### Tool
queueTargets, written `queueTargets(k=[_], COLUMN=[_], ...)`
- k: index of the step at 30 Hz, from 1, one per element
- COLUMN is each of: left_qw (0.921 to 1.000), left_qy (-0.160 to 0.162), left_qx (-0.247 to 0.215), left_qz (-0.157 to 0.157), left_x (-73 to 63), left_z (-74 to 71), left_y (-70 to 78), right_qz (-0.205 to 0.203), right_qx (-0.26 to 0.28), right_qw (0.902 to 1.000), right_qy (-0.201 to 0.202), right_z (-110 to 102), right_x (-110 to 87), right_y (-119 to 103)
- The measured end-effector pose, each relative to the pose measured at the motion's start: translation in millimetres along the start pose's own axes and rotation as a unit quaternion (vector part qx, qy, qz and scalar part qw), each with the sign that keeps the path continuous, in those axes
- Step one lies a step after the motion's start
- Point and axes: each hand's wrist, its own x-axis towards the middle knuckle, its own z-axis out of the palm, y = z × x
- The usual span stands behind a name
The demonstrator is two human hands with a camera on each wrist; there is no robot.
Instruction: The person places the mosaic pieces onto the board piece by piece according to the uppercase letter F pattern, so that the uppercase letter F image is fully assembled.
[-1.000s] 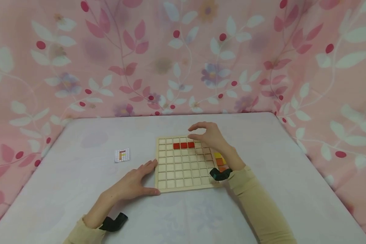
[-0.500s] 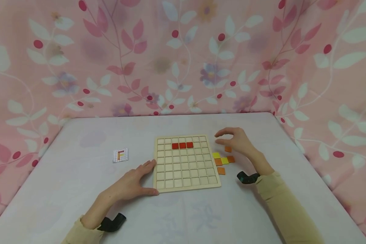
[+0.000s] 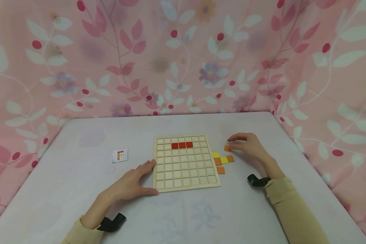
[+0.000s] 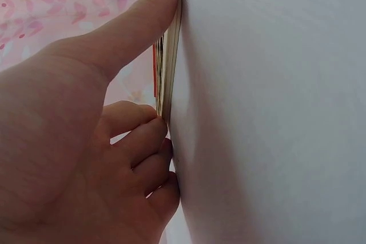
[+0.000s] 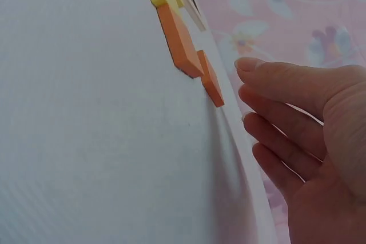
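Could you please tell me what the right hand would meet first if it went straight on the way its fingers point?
Probably the nearest orange tile, close in front of the right hand in the head view; the hand's height is hard to judge, so it might pass over the tile.

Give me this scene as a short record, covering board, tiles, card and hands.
board: wooden grid board on a white-covered table
placed tiles: three red tiles side by side, second row from the far edge
loose tiles: four orange tiles and two yellow tiles, right of the board
card: small patterned card, left of the board
left hand: touches the board's left edge
right hand: by the farthest orange tile, holding nothing
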Motion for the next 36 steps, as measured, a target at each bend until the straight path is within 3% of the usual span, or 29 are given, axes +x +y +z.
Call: queueTargets(k=[8,19,36], left_qw=[0.9999,1.0000,0.9999], left_qy=[-0.004,-0.002,-0.002], left_qx=[-0.004,-0.006,-0.003], left_qz=[-0.008,-0.007,-0.011], left_x=[-0.5,0.1,0.3], left_z=[2.1,3.5,2.4], left_y=[-1.3,-2.8,-1.8], right_qz=[-0.001,-0.014,0.001], right_qx=[0.003,0.005,0.006], right_qw=[0.9999,0.9999,0.9998], right_qy=[-0.010,-0.006,-0.022], right_z=[-3,0,1], right_x=[1.2,2.6,3.5], right_y=[15,18,15])
